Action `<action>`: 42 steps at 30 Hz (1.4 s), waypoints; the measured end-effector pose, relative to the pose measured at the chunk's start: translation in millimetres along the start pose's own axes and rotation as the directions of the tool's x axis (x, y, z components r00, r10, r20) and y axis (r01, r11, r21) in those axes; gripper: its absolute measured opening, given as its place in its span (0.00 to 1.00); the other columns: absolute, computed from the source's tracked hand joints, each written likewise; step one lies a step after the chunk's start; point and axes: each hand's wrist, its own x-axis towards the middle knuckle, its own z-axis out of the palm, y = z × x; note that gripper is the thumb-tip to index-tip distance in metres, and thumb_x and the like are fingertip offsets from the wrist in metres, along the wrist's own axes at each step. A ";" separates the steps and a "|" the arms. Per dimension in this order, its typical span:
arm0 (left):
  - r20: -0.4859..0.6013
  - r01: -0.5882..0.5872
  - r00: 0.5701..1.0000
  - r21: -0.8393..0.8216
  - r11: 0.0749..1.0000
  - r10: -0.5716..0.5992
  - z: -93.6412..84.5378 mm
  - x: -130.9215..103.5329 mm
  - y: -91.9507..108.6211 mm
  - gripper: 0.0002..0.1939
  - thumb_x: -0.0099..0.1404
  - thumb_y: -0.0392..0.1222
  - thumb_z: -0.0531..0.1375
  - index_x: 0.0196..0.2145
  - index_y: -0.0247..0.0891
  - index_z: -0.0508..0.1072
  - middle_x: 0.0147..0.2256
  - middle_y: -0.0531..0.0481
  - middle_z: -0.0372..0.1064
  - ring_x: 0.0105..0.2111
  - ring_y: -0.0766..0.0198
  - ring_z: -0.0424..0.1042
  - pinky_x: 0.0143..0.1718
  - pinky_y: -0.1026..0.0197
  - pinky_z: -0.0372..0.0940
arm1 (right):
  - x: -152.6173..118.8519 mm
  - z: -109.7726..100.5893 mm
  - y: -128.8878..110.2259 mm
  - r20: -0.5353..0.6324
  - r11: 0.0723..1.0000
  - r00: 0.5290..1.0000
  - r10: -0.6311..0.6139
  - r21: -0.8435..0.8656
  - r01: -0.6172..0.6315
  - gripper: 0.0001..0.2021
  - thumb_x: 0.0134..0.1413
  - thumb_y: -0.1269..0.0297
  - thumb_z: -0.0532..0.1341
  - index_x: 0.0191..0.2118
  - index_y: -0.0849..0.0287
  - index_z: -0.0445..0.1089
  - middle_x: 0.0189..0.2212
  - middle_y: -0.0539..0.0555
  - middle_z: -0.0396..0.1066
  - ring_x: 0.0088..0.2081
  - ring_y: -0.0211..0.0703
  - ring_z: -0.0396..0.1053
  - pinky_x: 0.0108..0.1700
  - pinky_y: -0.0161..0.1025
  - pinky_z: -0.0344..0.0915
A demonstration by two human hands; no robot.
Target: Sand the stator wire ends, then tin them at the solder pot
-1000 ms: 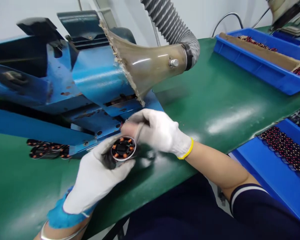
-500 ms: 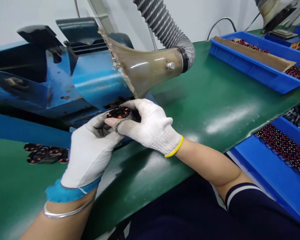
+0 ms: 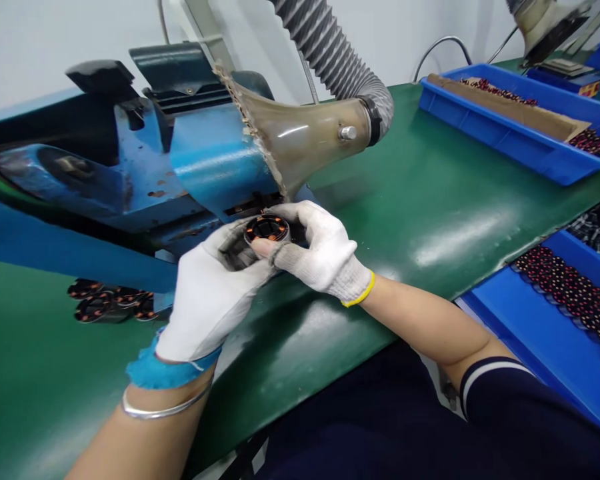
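As our left hand (image 3: 213,280) and right hand (image 3: 325,247) meet around one ring-shaped part (image 3: 267,228), we have their fingers (image 3: 303,213) curled against its outer wall, pinching it between them, its black-and-orange open face turned up. Our right thumb, bare at the tip, presses the near rim; the white gloves are greyed toward their ends. We hold the part above the desk (image 3: 405,233), just beside the blue machine (image 3: 220,153) and its cloudy hood (image 3: 305,133), from which a grey ribbed hose (image 3: 337,53) climbs along the pale wall (image 3: 405,33). Green and glossy, the desk throws back bright patches of light, and its front edge looks worn. Left of our hands, near the machine, several similar parts (image 3: 97,307) sit grouped on it. At the back right we see a blue tray (image 3: 490,139) holding brown cardboard (image 3: 520,115) and small reddish pieces (image 3: 593,143); past the front edge, a second blue tray (image 3: 520,333) carries packed rows of dark parts (image 3: 565,293).
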 end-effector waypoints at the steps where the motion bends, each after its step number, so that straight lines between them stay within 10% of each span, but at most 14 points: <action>1: 0.005 0.012 1.000 -0.009 1.000 -0.012 0.9 1.2 1.2 0.38 0.40 0.51 0.85 0.48 0.35 0.86 0.49 0.38 0.87 0.51 0.41 0.86 0.59 0.38 0.82 | 1.0 0.6 0.3 -0.011 1.000 1.000 0.006 0.011 -0.006 0.29 0.59 0.50 0.80 0.59 0.61 0.79 0.56 0.60 0.81 0.57 0.53 0.81 0.64 0.47 0.79; 9: -0.059 -0.057 0.996 0.066 0.996 0.061 -1.8 -13.1 -16.2 0.32 0.46 0.50 0.80 0.48 0.40 0.82 0.48 0.42 0.86 0.48 0.46 0.86 0.55 0.44 0.83 | -5.0 -8.9 -3.3 0.072 0.999 0.997 -0.034 -0.040 0.037 0.28 0.56 0.51 0.80 0.58 0.58 0.80 0.57 0.60 0.81 0.57 0.54 0.81 0.64 0.49 0.79; 17: -0.159 -0.077 0.979 0.297 0.952 0.129 -22.6 -43.1 -30.3 0.31 0.47 0.54 0.79 0.47 0.47 0.76 0.43 0.49 0.83 0.43 0.49 0.86 0.47 0.46 0.85 | -15.1 -20.5 -8.9 0.451 0.933 0.864 -0.226 -0.155 0.325 0.28 0.61 0.64 0.67 0.66 0.62 0.75 0.60 0.64 0.77 0.62 0.57 0.78 0.69 0.51 0.76; 21: -0.178 -0.016 0.981 0.306 0.952 0.073 -25.2 -42.1 -25.9 0.30 0.45 0.55 0.79 0.44 0.48 0.77 0.42 0.49 0.83 0.42 0.48 0.86 0.45 0.45 0.85 | -14.2 -21.4 -16.2 0.416 0.960 0.905 -0.094 -0.204 0.194 0.20 0.65 0.67 0.63 0.59 0.58 0.81 0.54 0.60 0.82 0.57 0.55 0.81 0.66 0.51 0.79; 26: -0.292 0.070 0.956 0.320 0.945 0.028 -30.1 -39.0 -25.4 0.34 0.38 0.56 0.79 0.43 0.47 0.76 0.41 0.48 0.83 0.42 0.43 0.85 0.51 0.36 0.83 | -5.7 -29.9 -21.6 0.314 0.957 0.945 0.097 0.233 -0.175 0.16 0.66 0.58 0.64 0.54 0.59 0.82 0.49 0.57 0.86 0.48 0.51 0.85 0.51 0.49 0.87; 30: -0.267 0.024 0.963 0.245 0.969 0.043 -26.4 -38.6 -23.8 0.33 0.41 0.53 0.79 0.43 0.46 0.74 0.46 0.45 0.84 0.45 0.45 0.86 0.53 0.39 0.83 | -12.1 -23.8 -19.5 0.307 0.996 0.949 -0.069 0.073 0.049 0.31 0.58 0.61 0.70 0.66 0.63 0.76 0.59 0.64 0.80 0.57 0.56 0.82 0.59 0.50 0.84; 34: -0.306 -0.014 0.944 0.331 0.944 0.121 -19.8 -40.5 -23.9 0.31 0.41 0.56 0.80 0.40 0.45 0.77 0.41 0.46 0.85 0.40 0.47 0.85 0.47 0.41 0.84 | -22.8 -9.8 -11.7 0.339 0.958 0.928 -0.151 -0.181 0.222 0.23 0.64 0.67 0.64 0.63 0.58 0.80 0.56 0.60 0.80 0.56 0.52 0.82 0.65 0.48 0.79; 42: -0.363 -0.015 0.926 0.236 0.972 0.102 -23.6 -37.1 -32.9 0.31 0.36 0.49 0.79 0.37 0.44 0.72 0.35 0.48 0.85 0.35 0.48 0.85 0.41 0.43 0.82 | 0.5 -22.4 -4.5 0.108 0.935 0.993 0.043 0.346 -0.079 0.12 0.66 0.67 0.65 0.52 0.62 0.79 0.45 0.55 0.83 0.46 0.42 0.83 0.51 0.40 0.84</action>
